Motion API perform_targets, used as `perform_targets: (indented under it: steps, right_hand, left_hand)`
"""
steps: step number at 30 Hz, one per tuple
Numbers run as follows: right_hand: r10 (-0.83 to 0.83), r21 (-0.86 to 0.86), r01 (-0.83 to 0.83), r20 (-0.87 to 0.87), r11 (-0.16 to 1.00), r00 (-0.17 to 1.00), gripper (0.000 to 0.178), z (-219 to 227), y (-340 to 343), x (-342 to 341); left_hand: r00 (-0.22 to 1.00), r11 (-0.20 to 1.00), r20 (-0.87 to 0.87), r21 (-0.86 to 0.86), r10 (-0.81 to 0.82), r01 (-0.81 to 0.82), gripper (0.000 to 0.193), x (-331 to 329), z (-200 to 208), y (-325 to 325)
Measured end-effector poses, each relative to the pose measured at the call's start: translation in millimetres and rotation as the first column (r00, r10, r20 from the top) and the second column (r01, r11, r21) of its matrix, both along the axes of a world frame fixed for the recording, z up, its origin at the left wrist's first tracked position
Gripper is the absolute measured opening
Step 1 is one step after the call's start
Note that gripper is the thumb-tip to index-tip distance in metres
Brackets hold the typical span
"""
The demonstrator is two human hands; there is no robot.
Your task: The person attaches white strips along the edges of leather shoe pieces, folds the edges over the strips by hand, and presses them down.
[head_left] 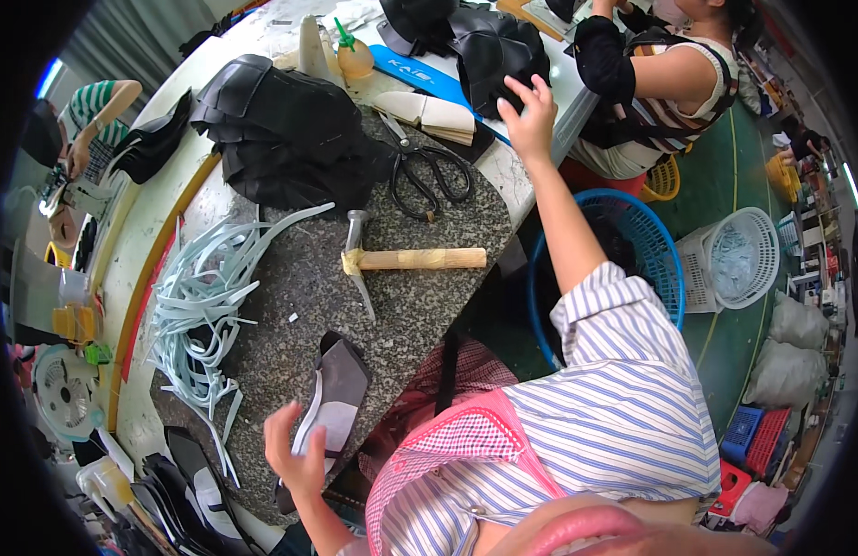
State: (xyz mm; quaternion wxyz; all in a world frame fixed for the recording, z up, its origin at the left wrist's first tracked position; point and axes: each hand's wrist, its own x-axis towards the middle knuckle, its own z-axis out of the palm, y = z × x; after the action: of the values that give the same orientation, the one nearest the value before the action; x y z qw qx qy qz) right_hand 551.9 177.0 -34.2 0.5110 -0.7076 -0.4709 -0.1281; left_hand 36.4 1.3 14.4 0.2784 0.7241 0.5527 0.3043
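My left hand [299,461] is at the near edge of the stone work slab [429,320], fingers apart, beside a dark shoe upper [343,385] with a pale grey lining. Whether its fingertips touch the upper is not plain. My right hand [529,120] stretches to the far right with parted fingers, in front of a stack of black leather pieces [494,46]; nothing shows in its grip. Between the hands lies a hammer [419,259] with a wooden handle. Black-handled scissors [424,171] rest beyond it, next to a big pile of black leather pieces [276,125].
Pale blue strips [202,306] lie tangled on the slab's left. A blue board [419,74], cream pads [429,113] and a green-tipped glue bottle [355,57] are farther back. On the right stand a blue basket [665,246] and a co-worker [670,88]; another person [95,111] sits far left.
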Motion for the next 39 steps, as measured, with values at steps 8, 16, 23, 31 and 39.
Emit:
perform_targets:
  steps: [8,16,23,31,39]
  right_hand:
    - [0.983,-0.022,-0.993,0.146,0.118,0.114,0.034,28,-136,-280]
    - [0.985,-0.490,-0.861,0.162,0.138,0.066,0.046,13,-154,-368]
    - [0.971,-0.421,-0.890,0.226,0.172,0.080,0.045,16,-153,-372]
    - [0.872,-0.459,-0.773,0.425,0.439,0.243,0.024,28,-135,-406]
    - [0.980,-0.416,-0.907,-0.198,-0.072,0.013,0.019,36,-92,-390]
  left_hand:
    - [0.848,0.961,-0.523,0.268,0.083,0.071,0.059,-36,-31,-67]
    - [0.882,0.893,-0.438,0.448,0.172,0.048,0.045,-48,-42,-63]
    - [0.860,0.813,-0.458,0.574,0.226,0.092,0.041,-47,-40,-57]
    - [0.721,0.688,-0.459,0.725,0.519,-0.033,0.013,-35,-35,-24]
    - [0.932,0.751,-0.246,0.659,0.266,-0.041,0.025,-57,-9,-1]
